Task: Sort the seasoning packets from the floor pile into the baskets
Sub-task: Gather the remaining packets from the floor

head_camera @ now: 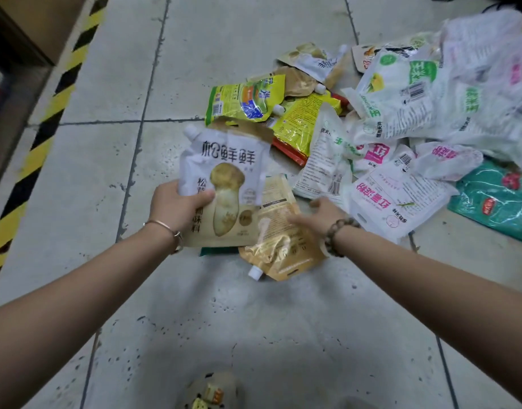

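Left hand [181, 203] clamped mushroom spout pouch [227, 172] at its 8 o'clock edge; likely light, floppy, slick. Right hand [323, 215] was open, empty.

A floor [253, 326] of pale grey tiles fills most of the frame, pitted with small dark specks and crossed by dark grout lines [139, 121]. A yellow-and-black hazard stripe [48, 119] runs diagonally down the left side. Beyond it, in the upper left corner, a brown panel [47, 22] stands beside a dark, shadowed strip.
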